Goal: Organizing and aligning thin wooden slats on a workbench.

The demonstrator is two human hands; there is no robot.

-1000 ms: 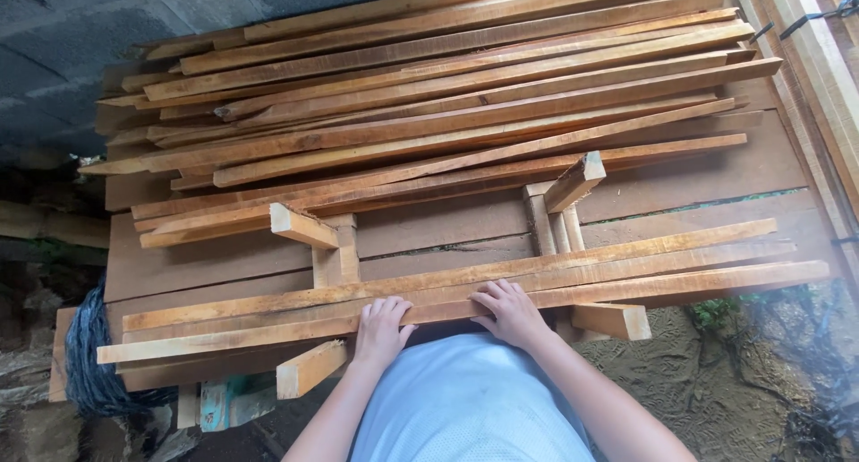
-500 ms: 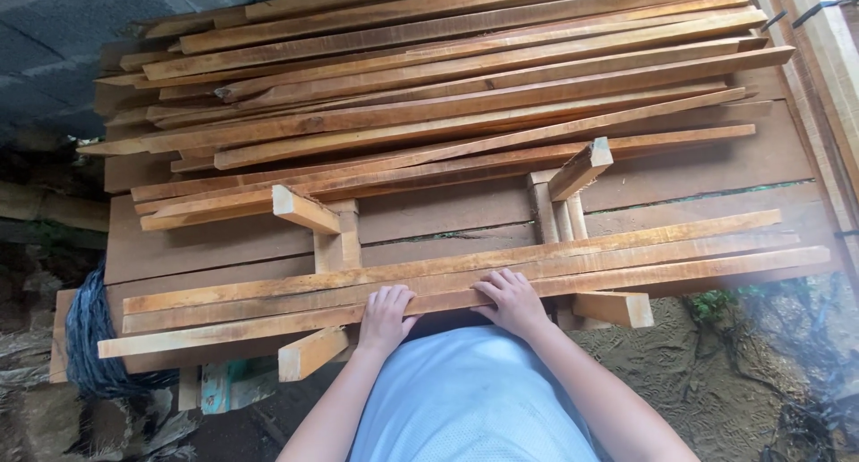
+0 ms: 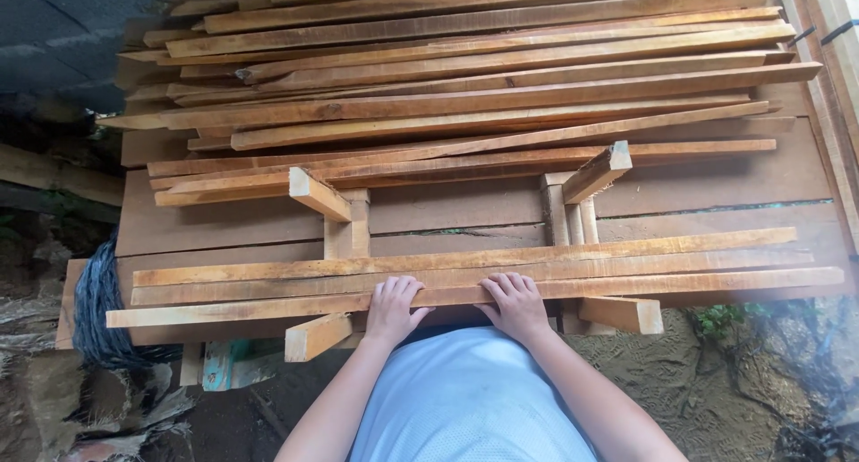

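Right now both hands rest side by side on the nearest wooden slat [image 3: 474,296], the long thin strip that lies at the front edge of the workbench [image 3: 233,225], just in front of the person's pale blue shirt [image 3: 470,395]. The left hand [image 3: 392,308] lies palm down with its fingers held close together and curled over the slat's far edge; the right hand [image 3: 516,305] does the same a little to the right, fingers slightly fanned. Neither hand pinches or lifts the strip, as far as this angle shows, so the slat looks pressed flat rather than carried. It lies touching two more slats of the same kind [image 3: 465,263], the three forming a small group across a pair of short wooden cross blocks [image 3: 617,314]. Well apart from these, at the back of the bench, sits the large stack of slats [image 3: 465,77], loosely piled and many layers deep. Judging by this layout, only a small share of the wood is at the front and the bulk is left at the back. A dark coil of rope or netting [image 3: 94,314], hard to tell which, hangs at the left end
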